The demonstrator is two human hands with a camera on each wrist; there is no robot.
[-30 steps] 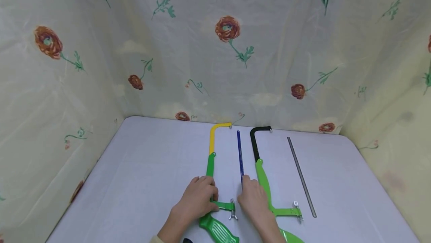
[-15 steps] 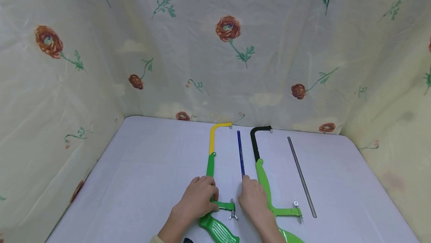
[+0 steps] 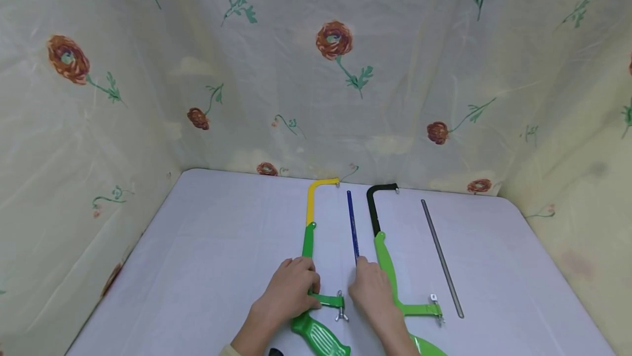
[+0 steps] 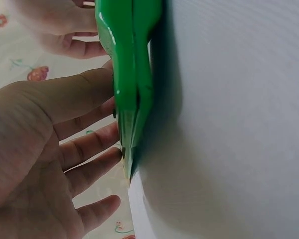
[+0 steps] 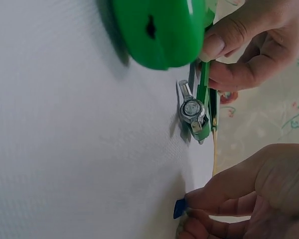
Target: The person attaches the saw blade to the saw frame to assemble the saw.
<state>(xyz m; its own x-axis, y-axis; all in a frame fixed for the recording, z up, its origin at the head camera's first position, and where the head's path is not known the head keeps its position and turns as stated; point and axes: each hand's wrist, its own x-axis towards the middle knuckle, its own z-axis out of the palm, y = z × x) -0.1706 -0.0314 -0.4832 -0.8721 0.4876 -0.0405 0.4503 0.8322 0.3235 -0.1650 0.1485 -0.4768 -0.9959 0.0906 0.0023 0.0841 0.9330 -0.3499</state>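
Observation:
A hacksaw frame (image 3: 308, 242), green with a yellow front end, lies on the table. My left hand (image 3: 293, 284) is over its middle, thumb and index finger at the base of the short cross arm. In the left wrist view the other fingers (image 4: 92, 172) reach along the frame. To the right lies a blue hacksaw blade (image 3: 353, 221). My right hand (image 3: 371, 293) pinches its near end; a blue tip (image 5: 179, 208) pokes out from the fingers in the right wrist view. A wing nut (image 5: 192, 108) sits on the cross arm's end.
A second hacksaw frame (image 3: 387, 263), light green and black, lies right of the blade, partly under my right forearm. A grey blade (image 3: 443, 260) is farther right. A small black object (image 3: 275, 352) shows at the bottom edge. Flowered cloth (image 3: 276, 71) hangs around the table.
My right hand shifts very slightly on the near part of the blue blade. The left hand and both frames stay where they were.

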